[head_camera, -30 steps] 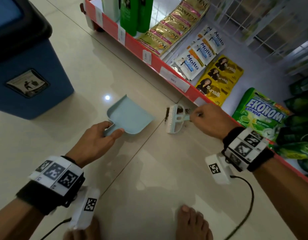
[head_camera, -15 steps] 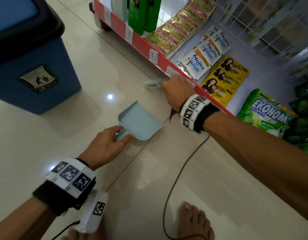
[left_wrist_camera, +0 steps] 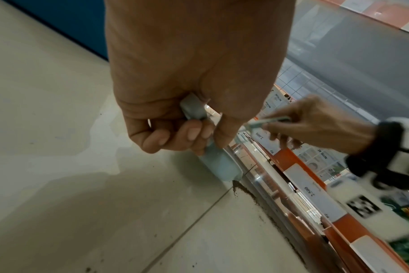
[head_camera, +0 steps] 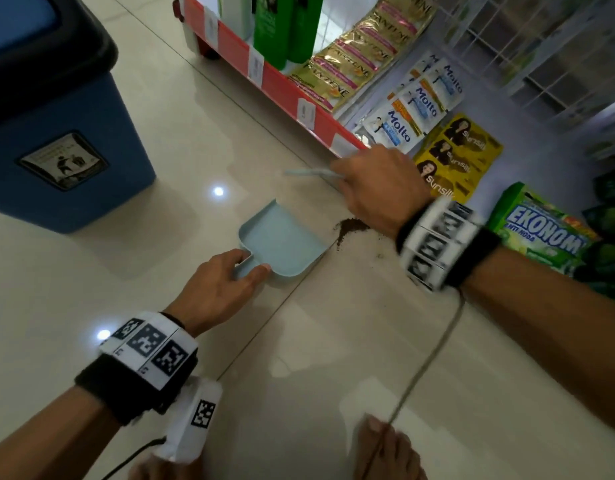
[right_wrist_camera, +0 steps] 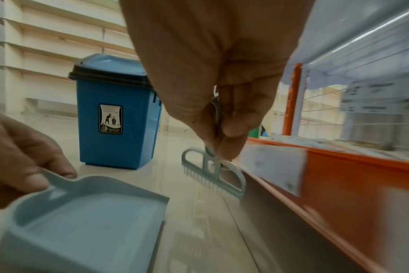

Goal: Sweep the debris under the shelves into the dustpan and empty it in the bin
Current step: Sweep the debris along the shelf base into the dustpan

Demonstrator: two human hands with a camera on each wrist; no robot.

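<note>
Brown debris (head_camera: 349, 227) sits just off the dustpan (head_camera: 281, 241) lip. Your left hand (head_camera: 214, 292) grips its handle; right hand (head_camera: 378, 188) pinches the brush (right_wrist_camera: 214, 174). Drag bristles low toward the lip.

Head view: right hand (head_camera: 378, 188) is covering most of the brush (head_camera: 311, 172) — only a thin blurred sliver is showing. Right wristband (head_camera: 437, 242) is smearing; its markers unreadable. Bin (head_camera: 53, 109) is running off the top-left edge. Left wrist view: left hand (left_wrist_camera: 194, 77) is hiding most of the dustpan (left_wrist_camera: 218, 166) — pan interior not visible. Right wrist view: shelf edge (right_wrist_camera: 339, 173) is blurring, label text illegible.
</note>
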